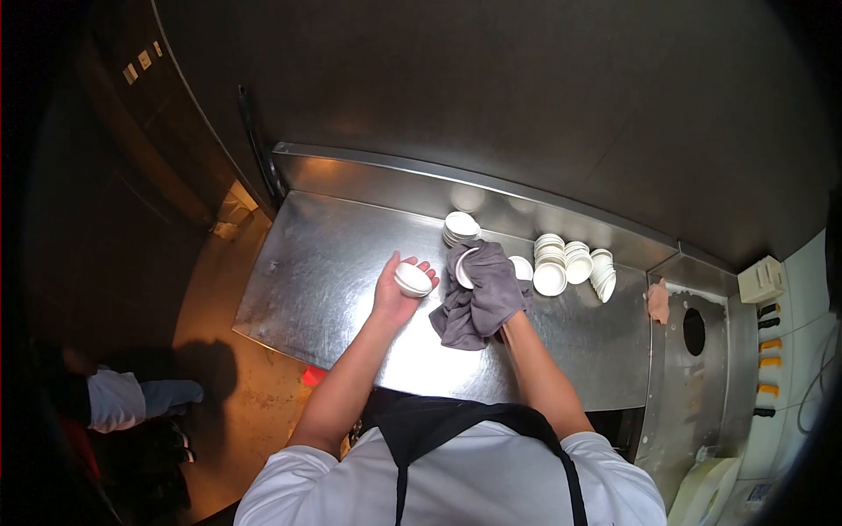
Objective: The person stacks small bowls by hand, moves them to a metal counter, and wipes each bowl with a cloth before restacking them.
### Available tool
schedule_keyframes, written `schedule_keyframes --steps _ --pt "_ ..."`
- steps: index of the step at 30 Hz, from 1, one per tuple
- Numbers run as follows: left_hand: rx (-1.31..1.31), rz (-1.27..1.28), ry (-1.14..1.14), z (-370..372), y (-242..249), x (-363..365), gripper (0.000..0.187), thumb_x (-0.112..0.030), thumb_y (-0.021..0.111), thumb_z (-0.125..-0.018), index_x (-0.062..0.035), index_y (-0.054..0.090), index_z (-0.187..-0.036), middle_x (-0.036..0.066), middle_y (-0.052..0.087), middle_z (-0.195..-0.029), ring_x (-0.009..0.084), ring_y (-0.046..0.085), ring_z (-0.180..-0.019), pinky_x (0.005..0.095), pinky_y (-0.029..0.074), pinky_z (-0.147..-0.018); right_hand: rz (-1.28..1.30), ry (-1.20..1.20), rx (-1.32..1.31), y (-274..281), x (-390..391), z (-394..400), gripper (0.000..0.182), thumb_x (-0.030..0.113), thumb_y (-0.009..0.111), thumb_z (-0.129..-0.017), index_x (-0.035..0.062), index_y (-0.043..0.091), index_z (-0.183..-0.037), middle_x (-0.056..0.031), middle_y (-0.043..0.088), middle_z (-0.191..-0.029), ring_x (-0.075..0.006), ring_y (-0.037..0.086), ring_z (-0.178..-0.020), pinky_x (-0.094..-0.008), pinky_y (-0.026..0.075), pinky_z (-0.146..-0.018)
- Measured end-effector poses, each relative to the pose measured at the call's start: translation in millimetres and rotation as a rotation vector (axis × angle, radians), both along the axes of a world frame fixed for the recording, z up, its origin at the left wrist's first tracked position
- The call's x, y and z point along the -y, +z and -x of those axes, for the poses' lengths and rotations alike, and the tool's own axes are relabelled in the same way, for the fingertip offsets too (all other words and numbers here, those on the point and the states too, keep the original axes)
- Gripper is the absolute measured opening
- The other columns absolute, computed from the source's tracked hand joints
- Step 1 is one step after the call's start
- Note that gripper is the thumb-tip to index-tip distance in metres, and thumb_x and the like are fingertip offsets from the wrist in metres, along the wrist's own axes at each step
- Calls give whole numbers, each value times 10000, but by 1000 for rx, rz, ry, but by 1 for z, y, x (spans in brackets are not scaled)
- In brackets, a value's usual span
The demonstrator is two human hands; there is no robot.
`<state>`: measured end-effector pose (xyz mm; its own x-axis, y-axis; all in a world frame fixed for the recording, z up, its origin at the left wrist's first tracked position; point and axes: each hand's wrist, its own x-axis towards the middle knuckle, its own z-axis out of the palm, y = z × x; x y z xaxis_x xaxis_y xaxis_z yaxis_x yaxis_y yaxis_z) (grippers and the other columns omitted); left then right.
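Small white bowls, seemingly two nested, rest in my left hand, whose fingers curl round their far side. A grey cloth drapes over most of my right hand, hiding its fingers. The rim of another white bowl shows within the cloth's folds, gripped together with it. Just beyond the cloth stands a stack of white bowls. To the right of the cloth, a single white bowl is partly covered by it.
Leaning stacks of white bowls line the back right of the steel counter. A pink cloth lies beside a round hole. Knives hang on the right wall. Another person's leg shows at left.
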<state>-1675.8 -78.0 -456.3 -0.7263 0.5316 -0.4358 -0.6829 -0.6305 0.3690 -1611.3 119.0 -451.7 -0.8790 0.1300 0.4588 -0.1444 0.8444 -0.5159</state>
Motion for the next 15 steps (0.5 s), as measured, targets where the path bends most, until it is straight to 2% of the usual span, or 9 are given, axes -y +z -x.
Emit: schedule_keyframes --steps 1,2,5,7,10,12,15 --pt "35 -2 22 1 1 4 516 -470 546 -927 -2 479 -1132 233 491 -1216 377 534 -1125 518 441 -1004 -179 -7 11 -2 -4 -1 171 192 547 -837 53 626 -896 -149 622 -927 -313 594 -853 -373 473 -757" --pt "85 -33 44 0 2 8 586 -489 545 -921 15 436 -1200 235 464 -1249 370 485 -1187 521 409 -1040 -45 -133 83 -13 -5 3 235 262 535 -899 39 610 -891 -154 608 -878 -310 594 -829 -364 478 -738" --pt "186 -115 148 1 1 14 655 -504 538 -921 28 380 -1269 239 447 -1264 368 473 -1191 520 388 -1060 145 -304 150 -23 -14 0 287 315 525 -920 41 610 -932 -126 601 -853 -268 589 -783 -341 479 -689" --pt "208 -168 155 -1 3 19 631 -445 511 -921 41 361 -1293 246 450 -1244 375 481 -1163 535 379 -1063 473 -369 185 -18 -18 -3 322 351 519 -933 42 611 -959 -108 597 -835 -240 586 -753 -326 480 -657" --pt "192 -193 97 -2 5 24 573 -389 500 -906 43 395 -1267 250 467 -1207 380 488 -1143 545 378 -1059 1270 -445 168 -4 -13 1 376 404 510 -954 45 612 -1000 -80 590 -810 -197 581 -707 -303 480 -608" --pt "146 -143 25 1 5 24 535 -359 496 -893 37 427 -1246 245 491 -1164 383 498 -1121 549 378 -1055 1394 -432 146 0 -12 14 412 439 504 -967 46 612 -1027 -61 586 -792 -169 578 -676 -288 481 -576" --pt "82 -94 -93 5 5 18 484 -361 500 -896 12 482 -1205 246 535 -1122 396 527 -1094 541 413 -1023 724 -268 344 -11 -31 37 467 440 467 -985 15 592 -1135 -88 617 -852 -190 594 -716 -311 494 -594"
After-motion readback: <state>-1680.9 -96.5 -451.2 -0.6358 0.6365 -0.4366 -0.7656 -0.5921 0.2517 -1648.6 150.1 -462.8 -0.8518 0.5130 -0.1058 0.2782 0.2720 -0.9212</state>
